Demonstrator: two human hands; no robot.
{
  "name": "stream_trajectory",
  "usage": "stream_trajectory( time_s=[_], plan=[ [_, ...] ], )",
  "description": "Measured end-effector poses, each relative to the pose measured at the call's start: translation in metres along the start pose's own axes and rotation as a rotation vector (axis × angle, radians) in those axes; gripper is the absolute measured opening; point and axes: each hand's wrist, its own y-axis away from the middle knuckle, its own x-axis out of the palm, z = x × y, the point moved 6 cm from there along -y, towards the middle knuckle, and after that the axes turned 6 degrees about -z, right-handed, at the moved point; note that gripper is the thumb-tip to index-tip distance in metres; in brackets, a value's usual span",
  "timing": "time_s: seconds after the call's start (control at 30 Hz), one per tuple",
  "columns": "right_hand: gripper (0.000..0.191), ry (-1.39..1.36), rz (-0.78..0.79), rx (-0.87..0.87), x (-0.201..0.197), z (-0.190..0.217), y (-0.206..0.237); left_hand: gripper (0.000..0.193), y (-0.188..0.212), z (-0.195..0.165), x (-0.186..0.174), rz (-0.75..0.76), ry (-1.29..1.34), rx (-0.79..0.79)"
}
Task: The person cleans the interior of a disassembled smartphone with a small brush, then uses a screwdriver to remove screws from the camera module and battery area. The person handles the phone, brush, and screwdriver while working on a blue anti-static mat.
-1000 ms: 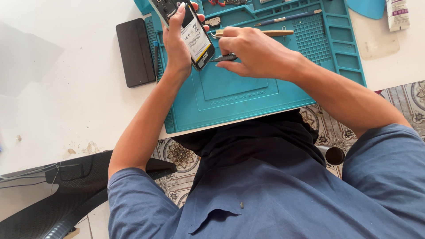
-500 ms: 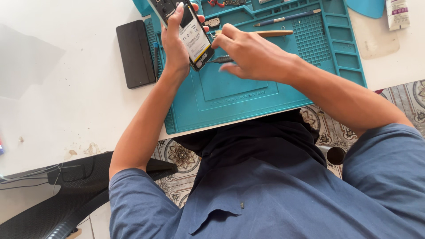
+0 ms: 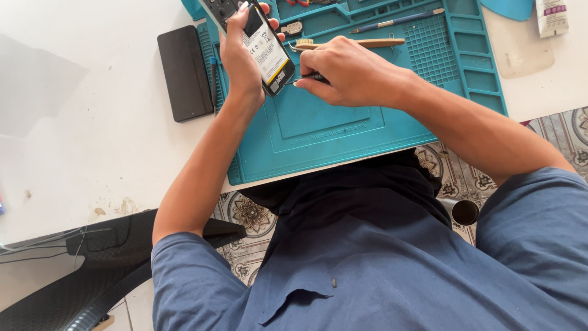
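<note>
At a white worktop [image 3: 92, 141], a person bends over a teal repair mat [image 3: 343, 122]. Above the mat's near-left part, the left hand [image 3: 242, 58] is wrapped around an opened phone [image 3: 263, 46], battery side up; the right hand [image 3: 343, 76] pinches a slim dark tool [image 3: 309, 78], its tip at the phone's lower edge. The work appears mid-disassembly, calling next for steady, fine prying. Since half a second ago, the right hand has edged slightly lower.
</note>
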Motion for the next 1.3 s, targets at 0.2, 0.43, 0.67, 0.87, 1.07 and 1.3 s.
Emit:
stream_trajectory(
  time_s=[0.2,0.43,0.67,0.87,1.07,1.3],
  plan=[
    [0.022,-0.007,-0.094,-0.155,0.000,0.002,0.003,0.032,0.005,-0.001,0.001,-0.043,-0.027,0.045],
    [0.019,0.060,-0.101,-0.269,0.005,0.003,0.005,0.029,0.004,-0.001,0.004,-0.066,-0.021,0.009],
    [0.019,0.345,-0.164,-0.374,0.009,0.013,0.009,0.028,0.002,0.002,0.000,-0.064,-0.018,0.016],
    [0.025,0.056,-0.130,-0.199,0.001,0.009,0.003,0.027,0.001,0.002,-0.001,-0.068,0.041,0.040],
    [0.034,0.141,-0.068,-0.020,0.009,-0.006,0.000,0.029,0.000,0.003,-0.009,-0.098,0.046,0.020],
    [0.032,0.060,-0.066,-0.085,0.007,0.001,0.003,0.030,0.001,0.005,-0.010,-0.095,0.033,0.008]
  ],
)
